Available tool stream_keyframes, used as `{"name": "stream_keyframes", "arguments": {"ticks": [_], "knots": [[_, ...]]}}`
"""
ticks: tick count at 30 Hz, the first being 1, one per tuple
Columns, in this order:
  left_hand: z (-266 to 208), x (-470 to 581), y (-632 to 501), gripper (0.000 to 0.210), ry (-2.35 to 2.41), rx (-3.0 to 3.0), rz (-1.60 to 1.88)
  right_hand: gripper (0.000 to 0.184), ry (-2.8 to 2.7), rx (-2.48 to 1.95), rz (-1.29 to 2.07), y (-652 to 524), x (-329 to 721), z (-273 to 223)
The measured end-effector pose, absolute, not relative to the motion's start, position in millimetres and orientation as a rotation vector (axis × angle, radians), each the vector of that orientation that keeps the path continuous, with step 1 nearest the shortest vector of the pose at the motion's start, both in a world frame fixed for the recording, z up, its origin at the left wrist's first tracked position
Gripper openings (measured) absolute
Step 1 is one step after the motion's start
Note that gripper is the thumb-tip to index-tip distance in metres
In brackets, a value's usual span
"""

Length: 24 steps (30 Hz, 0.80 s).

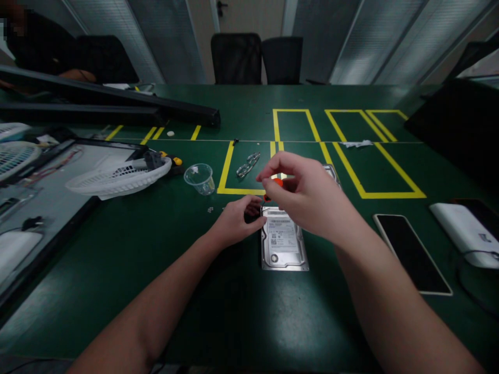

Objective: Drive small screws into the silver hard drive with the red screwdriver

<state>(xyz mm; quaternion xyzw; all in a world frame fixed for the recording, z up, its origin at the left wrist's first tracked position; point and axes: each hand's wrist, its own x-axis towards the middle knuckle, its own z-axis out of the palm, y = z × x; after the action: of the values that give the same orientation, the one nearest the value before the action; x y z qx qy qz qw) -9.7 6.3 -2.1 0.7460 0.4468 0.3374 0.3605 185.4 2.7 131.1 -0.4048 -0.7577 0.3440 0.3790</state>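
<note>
A silver hard drive with a white label lies flat on the green table in front of me. My left hand holds its upper left edge, thumb on the rim and fingers curled by the corner. Above that corner, my right hand pinches a screwdriver with an orange-red handle, its shaft pointing down. The fingers hide most of the tool, and I cannot make out its tip clearly. Several tiny screws lie left of my left hand, near a clear plastic cup.
Behind my right hand, another metal drive partly shows. Glasses lie inside a yellow tape outline. A phone and white power bank are at right. White racket-like frames and a large panel occupy the left. A person sits far left.
</note>
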Motion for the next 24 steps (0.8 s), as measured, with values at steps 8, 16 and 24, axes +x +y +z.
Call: {"name": "stream_keyframes", "arguments": {"ticks": [8,16,24], "knots": [[-3.2,-9.4,6.9,0.035,1.137,1.907,0.87,0.024,-1.976,-1.039,0.914,7.2,184.5,128.4],[-1.4,-9.3,6.5,0.035,1.14,1.912,0.862,0.016,-1.896,-1.161,0.85,3.8,185.3,129.7],[-1.5,-9.4,5.8,0.029,1.161,1.931,0.881,0.006,-1.969,-1.044,0.883,1.2,185.5,131.9]]}}
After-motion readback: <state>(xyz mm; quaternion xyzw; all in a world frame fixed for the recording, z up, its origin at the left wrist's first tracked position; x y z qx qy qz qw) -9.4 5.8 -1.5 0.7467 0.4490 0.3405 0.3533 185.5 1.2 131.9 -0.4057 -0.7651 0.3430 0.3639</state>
